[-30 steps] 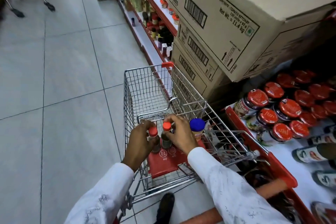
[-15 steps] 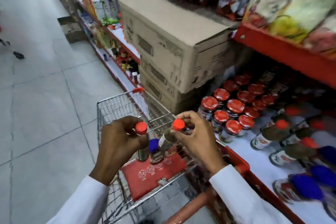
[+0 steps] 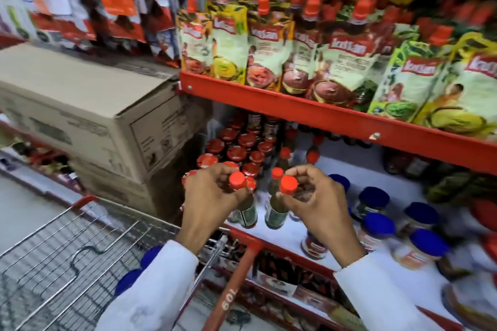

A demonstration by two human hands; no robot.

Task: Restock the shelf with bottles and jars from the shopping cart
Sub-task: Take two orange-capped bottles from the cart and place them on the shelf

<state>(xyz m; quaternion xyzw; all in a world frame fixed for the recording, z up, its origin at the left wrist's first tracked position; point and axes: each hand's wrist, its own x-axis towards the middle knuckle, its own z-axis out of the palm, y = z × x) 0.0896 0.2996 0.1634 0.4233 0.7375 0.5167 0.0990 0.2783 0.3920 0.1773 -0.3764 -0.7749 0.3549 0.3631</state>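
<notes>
My left hand point(image 3: 208, 199) grips a small dark bottle point(image 3: 246, 211) by its red cap. In the same way my right hand point(image 3: 317, 201) holds a second red-capped bottle point(image 3: 277, 213) close beside the first. Both bottles hang upright over the front of the white shelf point(image 3: 287, 234), just above its red edge. Behind them stand red-lidded jars point(image 3: 236, 152) and two more red-capped bottles point(image 3: 285, 158). The wire shopping cart point(image 3: 70, 258) is at lower left, with blue-lidded jars point(image 3: 129, 279) partly hidden behind my left sleeve.
Blue-lidded jars point(image 3: 376, 226) fill the right of the shelf. The red shelf above point(image 3: 322, 110) carries spouted pouches point(image 3: 347, 62). Stacked cardboard boxes point(image 3: 88, 115) sit to the left of the jars. The cart's red handle point(image 3: 231, 287) lies below my hands.
Both hands have lifted the two bottles out of the cart and carried them right, to the front of the shelf. My view has swung from the cart up to the shelves.
</notes>
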